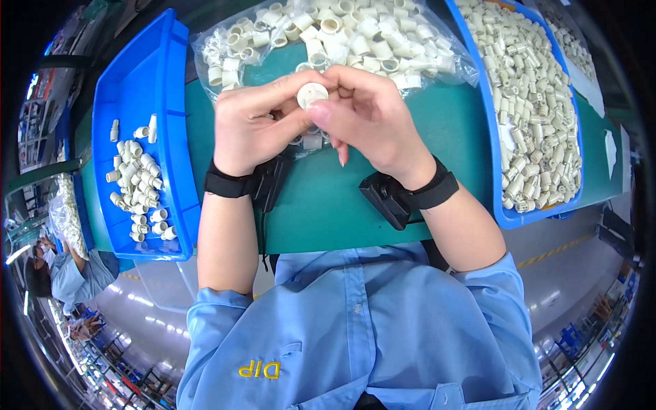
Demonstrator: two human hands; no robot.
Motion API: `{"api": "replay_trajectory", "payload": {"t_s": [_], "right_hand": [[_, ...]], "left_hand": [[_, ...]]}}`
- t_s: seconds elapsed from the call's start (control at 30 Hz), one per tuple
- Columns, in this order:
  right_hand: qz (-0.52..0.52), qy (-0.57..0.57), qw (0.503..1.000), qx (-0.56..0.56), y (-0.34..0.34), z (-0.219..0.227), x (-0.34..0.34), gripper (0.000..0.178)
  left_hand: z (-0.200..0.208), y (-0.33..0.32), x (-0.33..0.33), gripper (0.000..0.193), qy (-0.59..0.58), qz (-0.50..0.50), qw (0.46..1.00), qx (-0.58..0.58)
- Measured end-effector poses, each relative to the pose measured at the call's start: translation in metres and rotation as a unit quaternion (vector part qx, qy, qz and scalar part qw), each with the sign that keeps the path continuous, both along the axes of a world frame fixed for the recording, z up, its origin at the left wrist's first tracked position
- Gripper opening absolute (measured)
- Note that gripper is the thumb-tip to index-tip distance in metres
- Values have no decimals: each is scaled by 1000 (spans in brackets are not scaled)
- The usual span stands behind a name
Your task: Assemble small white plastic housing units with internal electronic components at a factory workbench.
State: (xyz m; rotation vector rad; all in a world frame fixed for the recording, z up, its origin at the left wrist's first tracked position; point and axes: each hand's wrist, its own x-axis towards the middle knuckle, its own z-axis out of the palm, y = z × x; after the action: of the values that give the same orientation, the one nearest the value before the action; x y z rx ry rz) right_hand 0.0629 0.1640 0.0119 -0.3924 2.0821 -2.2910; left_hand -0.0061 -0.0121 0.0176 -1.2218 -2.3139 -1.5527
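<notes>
We observe one small white part [313,94], its round face showing fine marks too small to identify; fingers hide the rest. We find it above the worktop [307,222], toward the far edge, grasped by the left hand [251,123] and right hand [374,119] together. We record a green surface: bagged off-white fittings [369,44] along its far edge, a blue tray [175,147] at each side edge. Beyond, we note grey floor [564,263] with yellow striping.
</notes>
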Motion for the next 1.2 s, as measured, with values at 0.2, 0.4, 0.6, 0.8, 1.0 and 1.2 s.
{"api": "replay_trajectory", "payload": {"t_s": [0.2, 0.4, 0.6, 0.8, 1.0, 1.2], "right_hand": [[57, -24, 994, -86, 8, 14, 3, 48], [69, 11, 996, -46, 17, 70, 44, 57], [-137, 43, 988, 51, 81, 91, 103, 50], [-352, 17, 797, 491, 199, 53, 110, 18], [-254, -27, 726, 638, 216, 27, 114, 19], [-208, -13, 651, 730, 196, 35, 102, 22]], "left_hand": [[18, 6, 9, 31, 43, 29, 999, 13], [90, -17, 63, 28, 156, 47, 986, -44], [81, -151, 70, 31, 23, 350, 927, -136], [65, -225, 42, 71, 8, 398, 826, -399], [88, -63, 70, 33, 109, 225, 949, -191], [23, -17, -2, 12, 82, 186, 935, -290]]}}
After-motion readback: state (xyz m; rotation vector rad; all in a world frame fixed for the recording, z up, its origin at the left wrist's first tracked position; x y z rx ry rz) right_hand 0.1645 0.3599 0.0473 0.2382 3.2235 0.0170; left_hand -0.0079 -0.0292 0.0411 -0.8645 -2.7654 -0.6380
